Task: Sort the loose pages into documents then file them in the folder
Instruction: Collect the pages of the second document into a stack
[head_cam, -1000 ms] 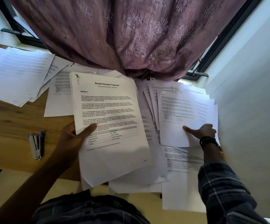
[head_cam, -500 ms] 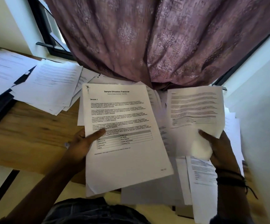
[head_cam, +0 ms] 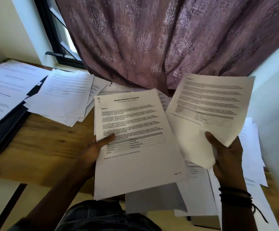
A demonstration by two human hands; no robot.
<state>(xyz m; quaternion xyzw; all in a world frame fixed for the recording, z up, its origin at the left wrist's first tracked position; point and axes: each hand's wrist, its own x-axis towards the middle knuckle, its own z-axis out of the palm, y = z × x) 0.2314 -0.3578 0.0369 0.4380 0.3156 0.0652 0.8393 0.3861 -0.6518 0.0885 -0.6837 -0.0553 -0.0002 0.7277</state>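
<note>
Hands apart, left hand pinching transcript page, right hand gripping second page.

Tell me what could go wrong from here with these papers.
The right hand grips its page only by the lower corner, already buckled; it may crease or slip. Loose sheets overhang the near edge of the table, under the transcript page that the left hand holds, and might slide off if brushed.
</note>
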